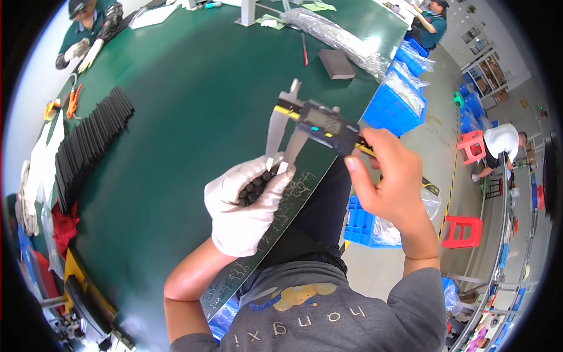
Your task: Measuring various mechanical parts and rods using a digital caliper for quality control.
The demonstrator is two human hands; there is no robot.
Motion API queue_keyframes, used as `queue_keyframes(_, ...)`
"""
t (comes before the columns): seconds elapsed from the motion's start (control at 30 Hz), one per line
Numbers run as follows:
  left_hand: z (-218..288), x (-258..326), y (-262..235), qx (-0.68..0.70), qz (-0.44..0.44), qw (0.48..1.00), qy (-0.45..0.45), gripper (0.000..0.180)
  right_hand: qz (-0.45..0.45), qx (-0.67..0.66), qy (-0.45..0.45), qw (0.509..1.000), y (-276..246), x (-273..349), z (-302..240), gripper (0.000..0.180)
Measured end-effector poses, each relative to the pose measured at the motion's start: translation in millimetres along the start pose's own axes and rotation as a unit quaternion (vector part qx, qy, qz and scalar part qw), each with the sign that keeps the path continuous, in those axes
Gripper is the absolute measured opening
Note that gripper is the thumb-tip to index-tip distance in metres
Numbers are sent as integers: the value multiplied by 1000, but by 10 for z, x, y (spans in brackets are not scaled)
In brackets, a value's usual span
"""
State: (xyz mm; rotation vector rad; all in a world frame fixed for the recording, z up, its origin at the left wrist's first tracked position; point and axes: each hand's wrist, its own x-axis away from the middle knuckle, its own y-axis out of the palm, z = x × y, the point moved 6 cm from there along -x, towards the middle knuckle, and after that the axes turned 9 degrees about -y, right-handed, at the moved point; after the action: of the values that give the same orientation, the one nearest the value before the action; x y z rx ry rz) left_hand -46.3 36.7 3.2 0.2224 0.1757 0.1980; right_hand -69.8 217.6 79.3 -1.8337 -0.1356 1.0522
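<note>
White-gloved left hand [243,214] clamps slim black rods [252,192] above the green worktop [176,146], near its front edge. Bare right hand [390,179] grips a silver-and-black digital caliper [325,124], jaws apart!

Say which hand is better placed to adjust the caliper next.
Probably the right hand: bare, it grips the caliper at the end beyond the display. The gloved left hand is occupied, closed around a bundle of black pieces.

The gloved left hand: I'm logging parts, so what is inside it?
The gloved left hand holds a cluster of black pieces, whose roundish ends show at the grip's opening. It covers the rest, hiding their length and full count.
</note>
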Motion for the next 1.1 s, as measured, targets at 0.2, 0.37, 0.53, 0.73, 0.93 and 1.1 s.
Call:
queue_keyframes(0.2, 16, -13, 2, -27, 13, 999, 27, 20, 0, -27, 39, 999, -21, -20, 27, 28)
queue_keyframes(0.37, 45, -6, 7, -41, 0, 999, 28, 16, -5, -11, 33, 999, -12, -41, 57, 28)
queue_keyframes(0.53, 61, -20, 37, -62, -49, 995, 66, 19, -30, 35, 18, 999, -72, -88, 98, 30)
queue_keyframes(0.73, 41, 13, 14, -109, -78, 988, 80, 23, -22, 46, 5, 999, -91, -81, 115, 32)
queue_keyframes(0.93, 75, 8, 17, -124, -88, 984, 91, 24, -55, 38, -4, 998, -48, -60, 123, 30)
queue_keyframes(1.1, 62, -4, 30, -79, -57, 989, 111, 24, -18, -6, 5, 1000, -70, -2, 81, 28)
